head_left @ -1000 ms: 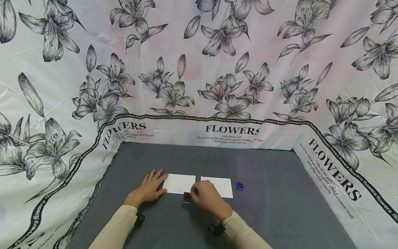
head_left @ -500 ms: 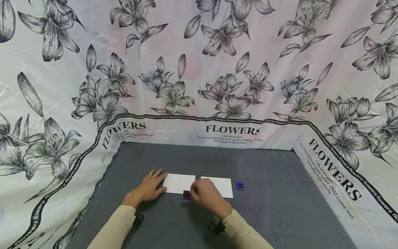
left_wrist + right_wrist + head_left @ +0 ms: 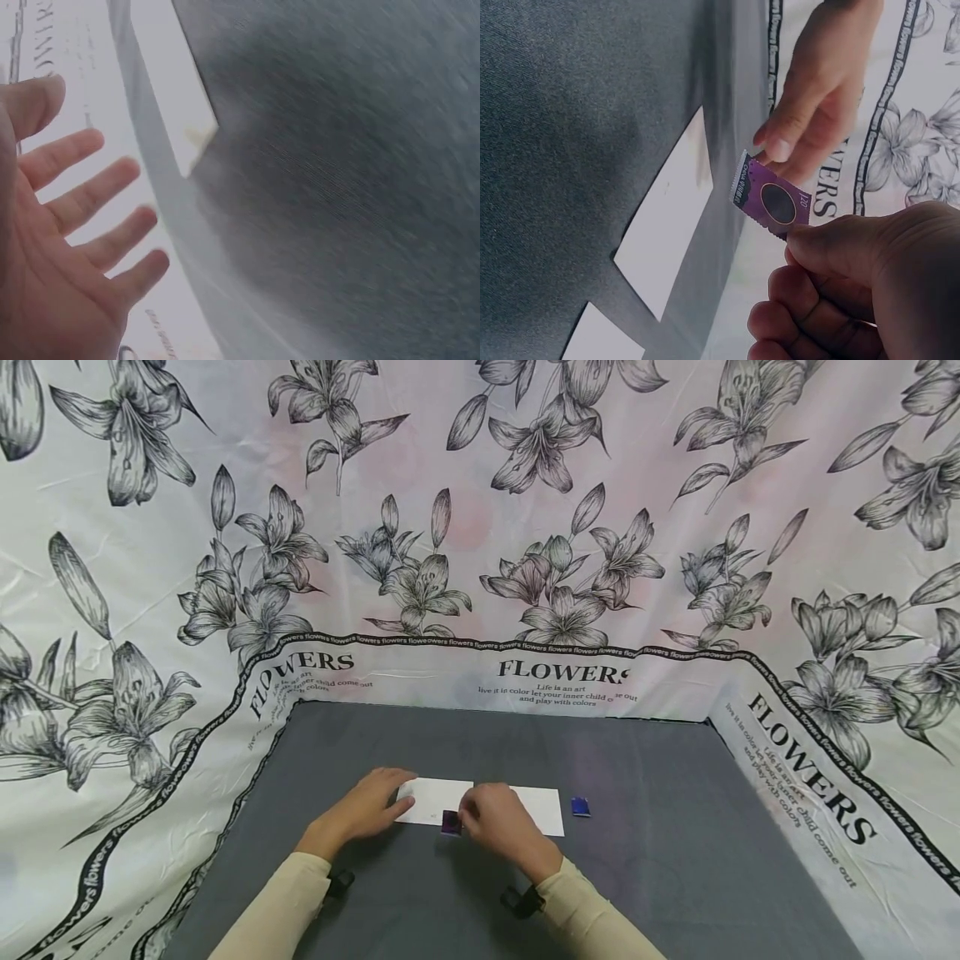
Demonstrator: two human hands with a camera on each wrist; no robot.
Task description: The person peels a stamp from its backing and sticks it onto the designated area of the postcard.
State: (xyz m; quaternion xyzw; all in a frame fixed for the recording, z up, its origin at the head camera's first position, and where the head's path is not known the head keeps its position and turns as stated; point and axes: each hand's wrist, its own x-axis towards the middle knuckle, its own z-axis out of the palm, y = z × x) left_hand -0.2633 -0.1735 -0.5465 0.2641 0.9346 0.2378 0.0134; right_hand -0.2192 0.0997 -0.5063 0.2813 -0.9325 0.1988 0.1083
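A purple perforated paper stamp [image 3: 450,822], seemingly not yet placed, is pinched in the right hand [image 3: 502,825] near the leftmost white rectangular card [image 3: 435,795]; the left hand [image 3: 369,804] hovers at that card's outer end, fingers spread, empty.

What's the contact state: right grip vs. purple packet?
Touching. The right wrist view shows it: the right grip pinches the purple packet at one corner, with no gap between skin and wrapper.
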